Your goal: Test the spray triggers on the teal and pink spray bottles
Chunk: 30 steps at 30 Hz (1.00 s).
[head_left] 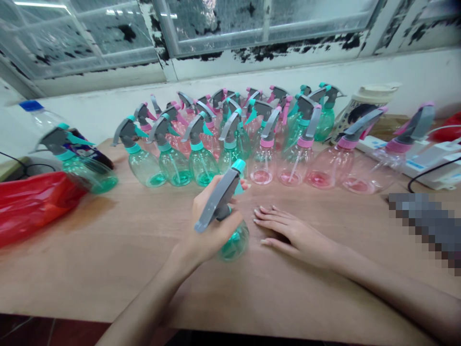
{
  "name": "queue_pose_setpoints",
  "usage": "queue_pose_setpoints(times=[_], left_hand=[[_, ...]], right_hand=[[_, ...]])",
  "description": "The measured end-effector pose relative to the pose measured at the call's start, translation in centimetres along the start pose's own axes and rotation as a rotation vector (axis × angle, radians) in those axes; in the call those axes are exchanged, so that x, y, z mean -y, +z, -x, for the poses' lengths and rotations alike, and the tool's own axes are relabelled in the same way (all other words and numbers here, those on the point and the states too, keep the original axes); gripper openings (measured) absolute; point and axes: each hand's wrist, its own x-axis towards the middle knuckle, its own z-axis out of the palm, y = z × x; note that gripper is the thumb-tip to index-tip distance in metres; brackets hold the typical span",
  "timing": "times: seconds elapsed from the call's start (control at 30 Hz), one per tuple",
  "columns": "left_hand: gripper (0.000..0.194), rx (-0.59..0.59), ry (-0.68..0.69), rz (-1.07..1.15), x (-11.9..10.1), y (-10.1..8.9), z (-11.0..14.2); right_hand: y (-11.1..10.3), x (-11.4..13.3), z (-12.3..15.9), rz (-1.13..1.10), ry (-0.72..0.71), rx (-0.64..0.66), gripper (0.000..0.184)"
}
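My left hand (pixel 207 226) is wrapped round a green spray bottle (pixel 236 242) with a grey trigger head (pixel 218 199) and teal nozzle, tilted above the wooden table (pixel 108 250). My right hand (pixel 288 230) lies flat on the table just right of that bottle, fingers stretched out and together, holding nothing. Behind both hands stand several green spray bottles (pixel 173 163) at left and centre and several pink spray bottles (pixel 262 166) at centre and right, in rows.
A red plastic bag (pixel 32 202) lies at the left edge with another green bottle (pixel 86 170) beside it. A white power strip (pixel 425 163) with a black cable sits at right. A pixelated patch (pixel 428 226) covers something at right. Wall and window run behind.
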Motion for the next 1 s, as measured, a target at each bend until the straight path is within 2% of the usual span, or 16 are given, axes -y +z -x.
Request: queue_pose_setpoints(times=[0.13, 0.33, 0.57, 1.0], left_hand=[[0.015, 0.011, -0.021, -0.01, 0.05, -0.28, 0.21], [0.04, -0.021, -0.059, -0.016, -0.08, 0.1, 0.51], [0.041, -0.017, 0.011, 0.025, 0.48, 0.34, 0.63], [0.04, -0.023, -0.009, 0.01, 0.25, 0.37, 0.69]], right_hand=[[0.03, -0.03, -0.01, 0.002, -0.004, 0.002, 0.049], [0.09, -0.1, 0.07, -0.014, 0.008, 0.001, 0.05], [0.16, -0.15, 0.1, -0.008, 0.005, 0.0, 0.05], [0.24, -0.18, 0.09, -0.011, 0.007, -0.01, 0.05]])
